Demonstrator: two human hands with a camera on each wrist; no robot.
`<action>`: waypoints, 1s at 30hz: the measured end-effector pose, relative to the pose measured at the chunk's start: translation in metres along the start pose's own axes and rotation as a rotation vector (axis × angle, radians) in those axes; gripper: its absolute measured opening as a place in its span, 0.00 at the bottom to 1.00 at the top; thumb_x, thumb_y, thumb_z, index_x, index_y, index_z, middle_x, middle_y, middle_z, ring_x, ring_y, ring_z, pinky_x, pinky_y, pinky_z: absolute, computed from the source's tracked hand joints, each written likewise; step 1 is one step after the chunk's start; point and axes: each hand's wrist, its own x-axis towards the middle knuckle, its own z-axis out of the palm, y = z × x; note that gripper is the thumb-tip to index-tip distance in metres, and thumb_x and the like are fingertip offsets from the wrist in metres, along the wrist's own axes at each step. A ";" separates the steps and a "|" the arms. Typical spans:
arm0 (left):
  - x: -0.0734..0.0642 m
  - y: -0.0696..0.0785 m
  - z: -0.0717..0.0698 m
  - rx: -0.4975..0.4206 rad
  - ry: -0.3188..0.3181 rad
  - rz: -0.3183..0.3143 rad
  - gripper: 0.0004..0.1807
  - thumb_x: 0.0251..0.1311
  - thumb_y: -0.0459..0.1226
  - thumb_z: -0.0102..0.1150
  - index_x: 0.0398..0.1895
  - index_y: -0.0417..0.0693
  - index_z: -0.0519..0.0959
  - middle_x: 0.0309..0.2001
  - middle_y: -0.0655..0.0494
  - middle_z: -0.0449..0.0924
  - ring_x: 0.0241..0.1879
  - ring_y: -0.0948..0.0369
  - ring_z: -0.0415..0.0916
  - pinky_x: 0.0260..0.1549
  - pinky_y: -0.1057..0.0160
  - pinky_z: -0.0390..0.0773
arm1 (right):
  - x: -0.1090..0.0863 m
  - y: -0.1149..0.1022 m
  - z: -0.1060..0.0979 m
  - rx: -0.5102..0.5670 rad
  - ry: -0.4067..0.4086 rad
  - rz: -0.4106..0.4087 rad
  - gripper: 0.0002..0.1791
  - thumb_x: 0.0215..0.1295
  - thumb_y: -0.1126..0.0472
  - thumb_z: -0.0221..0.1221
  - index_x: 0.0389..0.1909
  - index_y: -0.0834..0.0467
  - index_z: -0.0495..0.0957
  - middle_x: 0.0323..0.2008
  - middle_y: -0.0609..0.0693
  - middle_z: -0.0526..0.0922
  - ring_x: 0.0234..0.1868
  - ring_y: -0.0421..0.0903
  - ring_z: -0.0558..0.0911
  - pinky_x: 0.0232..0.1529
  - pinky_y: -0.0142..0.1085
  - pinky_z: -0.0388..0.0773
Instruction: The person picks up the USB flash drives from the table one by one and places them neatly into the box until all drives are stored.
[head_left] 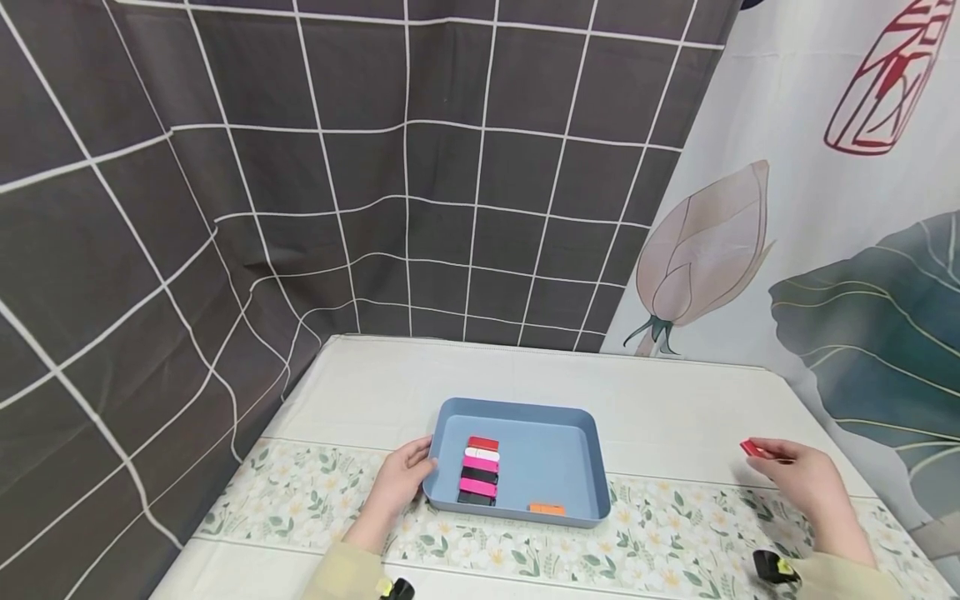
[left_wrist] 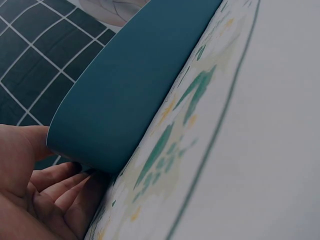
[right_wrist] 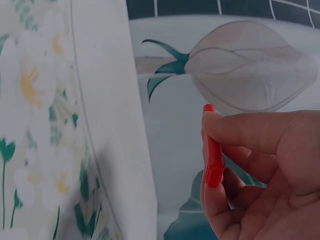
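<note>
A shallow blue tray (head_left: 536, 458) lies on the table. My left hand (head_left: 403, 477) holds its left end; the left wrist view shows the thumb at the tray's rim (left_wrist: 75, 90) and the curled fingers (left_wrist: 60, 182) against the outer wall. Inside, on the left, several small sticks stand in a column: red (head_left: 483, 443), white (head_left: 482, 455), pink (head_left: 478, 487) and black (head_left: 477, 499). An orange stick (head_left: 547, 509) lies by the near wall. Far right of the tray, my right hand (head_left: 802, 477) pinches a small red stick (right_wrist: 213, 155), shaped like a USB drive, between thumb and fingers, above the table.
A pale cloth with a floral band (head_left: 660, 521) covers the table. Behind it hangs a dark curtain with white grid lines (head_left: 442, 167); at the right is a white curtain (head_left: 787, 108) with a printed bud and leaf. Black wrist devices (head_left: 774, 567) sit at both sleeves.
</note>
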 end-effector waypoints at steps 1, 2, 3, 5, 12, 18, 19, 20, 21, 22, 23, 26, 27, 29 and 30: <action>0.000 0.000 0.000 0.002 0.001 -0.001 0.28 0.68 0.32 0.56 0.70 0.31 0.70 0.67 0.31 0.75 0.68 0.37 0.73 0.67 0.45 0.77 | -0.001 -0.003 0.000 -0.003 -0.001 -0.013 0.30 0.70 0.54 0.62 0.64 0.72 0.73 0.56 0.77 0.78 0.42 0.53 0.80 0.29 0.32 0.73; 0.000 -0.001 0.001 0.004 0.004 -0.004 0.28 0.68 0.32 0.56 0.70 0.31 0.70 0.67 0.32 0.75 0.68 0.38 0.73 0.67 0.45 0.77 | -0.001 -0.005 0.000 -0.005 0.000 -0.026 0.30 0.70 0.54 0.62 0.63 0.73 0.74 0.55 0.76 0.79 0.41 0.52 0.80 0.29 0.32 0.73; 0.001 -0.001 0.001 0.004 0.006 -0.008 0.28 0.68 0.32 0.56 0.70 0.32 0.70 0.67 0.32 0.75 0.68 0.38 0.73 0.67 0.45 0.77 | -0.002 -0.007 0.000 -0.005 0.000 -0.039 0.29 0.70 0.55 0.62 0.63 0.73 0.74 0.54 0.76 0.79 0.41 0.51 0.79 0.29 0.31 0.73; 0.001 -0.001 0.001 0.009 0.006 -0.004 0.28 0.68 0.32 0.56 0.70 0.31 0.70 0.67 0.31 0.75 0.68 0.38 0.73 0.67 0.45 0.77 | -0.003 -0.012 0.001 -0.004 0.001 -0.061 0.29 0.70 0.55 0.63 0.62 0.73 0.74 0.53 0.76 0.80 0.39 0.50 0.79 0.28 0.31 0.72; 0.002 -0.001 0.001 0.004 0.008 -0.006 0.28 0.68 0.32 0.56 0.70 0.32 0.70 0.67 0.32 0.75 0.68 0.38 0.73 0.68 0.45 0.77 | -0.005 -0.026 0.004 -0.008 0.009 -0.112 0.27 0.70 0.58 0.62 0.61 0.74 0.75 0.50 0.75 0.81 0.38 0.49 0.78 0.26 0.30 0.71; 0.001 0.000 0.001 -0.003 0.003 0.003 0.28 0.68 0.32 0.56 0.70 0.31 0.70 0.67 0.31 0.75 0.68 0.38 0.73 0.67 0.44 0.77 | -0.010 -0.038 0.008 -0.007 0.029 -0.149 0.26 0.68 0.60 0.63 0.61 0.73 0.76 0.44 0.71 0.83 0.35 0.47 0.75 0.25 0.31 0.68; 0.001 0.000 0.001 -0.003 0.002 0.003 0.28 0.68 0.32 0.56 0.70 0.31 0.70 0.67 0.31 0.75 0.68 0.38 0.73 0.67 0.44 0.77 | -0.011 -0.040 0.008 -0.006 0.029 -0.157 0.26 0.68 0.60 0.63 0.61 0.73 0.76 0.43 0.70 0.83 0.35 0.47 0.74 0.25 0.31 0.68; 0.001 0.000 0.001 -0.004 0.003 0.001 0.28 0.68 0.32 0.56 0.71 0.31 0.70 0.67 0.31 0.75 0.68 0.38 0.73 0.67 0.44 0.77 | -0.012 -0.042 0.008 -0.006 0.028 -0.165 0.26 0.68 0.60 0.64 0.61 0.73 0.76 0.42 0.69 0.83 0.34 0.47 0.73 0.25 0.31 0.67; 0.001 0.000 0.001 -0.003 0.004 0.000 0.28 0.68 0.32 0.56 0.70 0.31 0.70 0.67 0.31 0.75 0.68 0.38 0.73 0.67 0.45 0.77 | -0.012 -0.044 0.008 -0.009 0.028 -0.174 0.26 0.68 0.60 0.64 0.61 0.73 0.76 0.41 0.67 0.84 0.33 0.46 0.73 0.24 0.31 0.67; 0.001 0.000 0.001 -0.004 0.006 -0.004 0.28 0.68 0.32 0.56 0.70 0.32 0.70 0.67 0.32 0.75 0.69 0.38 0.73 0.68 0.45 0.77 | -0.013 -0.045 0.009 -0.012 0.027 -0.183 0.26 0.68 0.60 0.64 0.61 0.72 0.76 0.40 0.66 0.84 0.33 0.45 0.72 0.24 0.31 0.66; 0.001 0.000 0.001 -0.004 0.007 -0.005 0.28 0.68 0.32 0.56 0.70 0.32 0.70 0.67 0.32 0.75 0.69 0.38 0.73 0.68 0.45 0.77 | -0.014 -0.047 0.009 -0.012 0.025 -0.190 0.26 0.68 0.60 0.64 0.61 0.72 0.76 0.40 0.65 0.84 0.33 0.44 0.72 0.24 0.31 0.66; 0.002 -0.001 0.001 0.004 0.008 -0.004 0.28 0.69 0.32 0.55 0.70 0.32 0.70 0.67 0.32 0.75 0.68 0.38 0.73 0.67 0.45 0.77 | -0.015 -0.053 0.010 -0.021 0.022 -0.216 0.25 0.68 0.60 0.64 0.60 0.72 0.77 0.41 0.65 0.85 0.33 0.43 0.72 0.26 0.31 0.67; 0.002 -0.001 0.001 0.005 0.007 -0.001 0.28 0.69 0.32 0.55 0.70 0.31 0.70 0.67 0.31 0.75 0.68 0.38 0.73 0.67 0.45 0.77 | -0.015 -0.055 0.011 -0.021 0.020 -0.221 0.25 0.68 0.60 0.64 0.60 0.72 0.77 0.41 0.65 0.85 0.33 0.43 0.72 0.26 0.30 0.67; 0.002 -0.001 0.001 0.005 0.007 -0.001 0.28 0.68 0.32 0.56 0.70 0.32 0.70 0.67 0.32 0.75 0.68 0.38 0.73 0.67 0.45 0.77 | -0.015 -0.059 0.011 -0.020 0.015 -0.236 0.25 0.68 0.60 0.64 0.60 0.72 0.78 0.41 0.65 0.85 0.33 0.44 0.72 0.26 0.30 0.66; 0.001 -0.001 0.001 0.005 0.006 0.001 0.28 0.68 0.32 0.56 0.70 0.31 0.70 0.67 0.31 0.75 0.68 0.38 0.73 0.67 0.45 0.77 | -0.016 -0.061 0.011 -0.019 0.015 -0.244 0.25 0.68 0.60 0.64 0.60 0.72 0.78 0.41 0.65 0.85 0.33 0.43 0.72 0.26 0.30 0.66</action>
